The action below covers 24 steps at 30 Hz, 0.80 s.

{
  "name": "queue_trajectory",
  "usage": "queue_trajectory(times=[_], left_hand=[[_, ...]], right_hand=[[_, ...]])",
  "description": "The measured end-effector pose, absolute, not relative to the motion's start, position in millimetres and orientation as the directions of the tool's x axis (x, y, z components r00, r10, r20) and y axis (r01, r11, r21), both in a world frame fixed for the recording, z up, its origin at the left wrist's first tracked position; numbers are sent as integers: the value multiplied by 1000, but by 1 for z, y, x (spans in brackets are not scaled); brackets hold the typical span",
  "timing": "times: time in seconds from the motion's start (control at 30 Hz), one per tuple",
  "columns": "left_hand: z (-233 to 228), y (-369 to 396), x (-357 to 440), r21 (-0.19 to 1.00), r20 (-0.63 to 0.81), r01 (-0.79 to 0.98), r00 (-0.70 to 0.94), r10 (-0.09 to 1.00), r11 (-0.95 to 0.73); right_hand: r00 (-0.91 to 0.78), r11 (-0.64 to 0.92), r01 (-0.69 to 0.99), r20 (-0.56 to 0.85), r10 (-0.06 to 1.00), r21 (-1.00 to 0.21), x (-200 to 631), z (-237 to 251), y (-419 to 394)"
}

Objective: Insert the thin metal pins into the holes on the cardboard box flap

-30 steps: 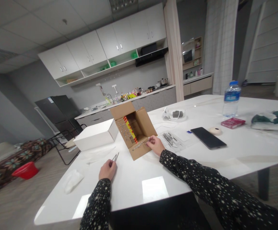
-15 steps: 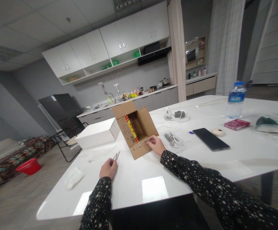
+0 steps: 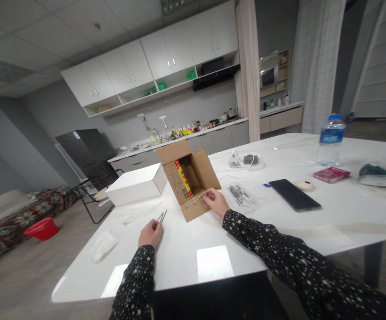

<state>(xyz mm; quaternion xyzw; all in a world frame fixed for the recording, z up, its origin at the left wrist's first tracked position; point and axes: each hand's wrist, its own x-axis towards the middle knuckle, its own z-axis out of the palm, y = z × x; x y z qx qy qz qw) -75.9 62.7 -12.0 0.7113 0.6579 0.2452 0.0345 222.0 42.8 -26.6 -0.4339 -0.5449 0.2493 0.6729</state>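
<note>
Head view, the only one: left hand (image 3: 150, 234) sits low centre-left of the frame, fingers pinched on tweezers (image 3: 161, 216). The tweezers' long axis runs up and right from the fingertips, tips slightly apart, pointing at the carton (image 3: 189, 180) but well short of it, with bare table (image 3: 212, 262) between. Right hand (image 3: 215, 202) is at frame centre, touching the carton's near flap, fingertips pressed together on the right end of a bead strip (image 3: 193, 202); whether it actually pinches the strip or just pins it down, I can't tell at this size. The strip lies along the front flap, long axis roughly left-right with a slight climb to the right, so it extends leftward from the right hand, toward the tweezers side. The right hand is already on the strip; the left is near but apart, and the tweezers would meet the strip's free left end up and to the right of the left hand. The carton is open, flaps splayed, with a second dotted row on the left inner flap and red-yellow packaging inside. Around it: white box (image 3: 136, 184) just left of the carton, a clear bag of tools (image 3: 239, 194) just right of the right hand, phone (image 3: 294, 194) further right, bottle (image 3: 330, 139) at upper right, white cloth (image 3: 102, 245) left of the left hand.
</note>
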Motion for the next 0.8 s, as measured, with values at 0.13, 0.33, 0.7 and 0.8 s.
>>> queue_trajectory(times=[0.13,0.33,0.7,0.8], left_hand=[[-12,62,-75,372,308,919,7,951,-127],[-10,61,-75,369,316,921,2,949,-125],[-14,62,-77,387,324,913,0,946,-132],[-13,62,-77,380,323,916,0,946,-130]], right_hand=[[256,484,48,479,839,-874,219,-26,44],[248,434,-14,418,874,-901,217,-24,45],[257,363,-115,326,910,-924,214,-22,45],[249,382,-108,347,904,-918,213,-22,45]])
